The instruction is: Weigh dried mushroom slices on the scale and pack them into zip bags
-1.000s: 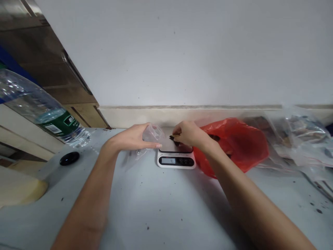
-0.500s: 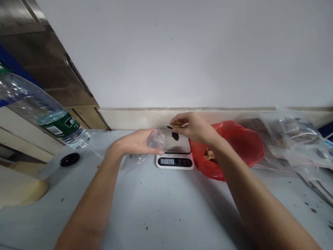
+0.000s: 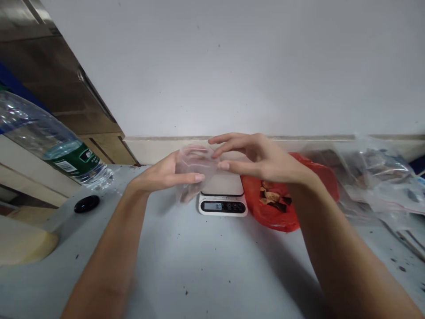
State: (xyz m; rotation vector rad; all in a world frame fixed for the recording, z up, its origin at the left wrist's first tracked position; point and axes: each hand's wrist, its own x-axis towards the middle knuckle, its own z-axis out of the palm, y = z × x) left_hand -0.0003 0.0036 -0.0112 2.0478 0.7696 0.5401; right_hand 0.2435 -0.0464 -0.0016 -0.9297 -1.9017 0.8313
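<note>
My left hand (image 3: 162, 173) is closed on a clear plastic bag (image 3: 195, 165), its thumb lying across the front of the film. The bag hangs tilted over the left part of a white digital kitchen scale (image 3: 223, 204). Across from it, my right hand (image 3: 247, 155) is open above the scale's plate, fingers apart and fingertips close to the bag's mouth; whether they touch the film I cannot tell. The scale's display reads 0.0. Right of it lies a red plastic bag (image 3: 322, 177) with brown dried pieces (image 3: 274, 197) inside, partly hidden by my right forearm.
A large water bottle (image 3: 75, 155) with a green label is at the left, near a round black object (image 3: 86, 204). Clear bags (image 3: 378, 168) lie at the far right. The white wall (image 3: 232, 71) rises behind the table (image 3: 199, 257), which has dark crumbs on it.
The dark pieces on the scale's plate and in my right hand are no longer seen there. My right fingers have spread apart, the clear bag is raised, and the display went from about 32.8 to 0.0.
</note>
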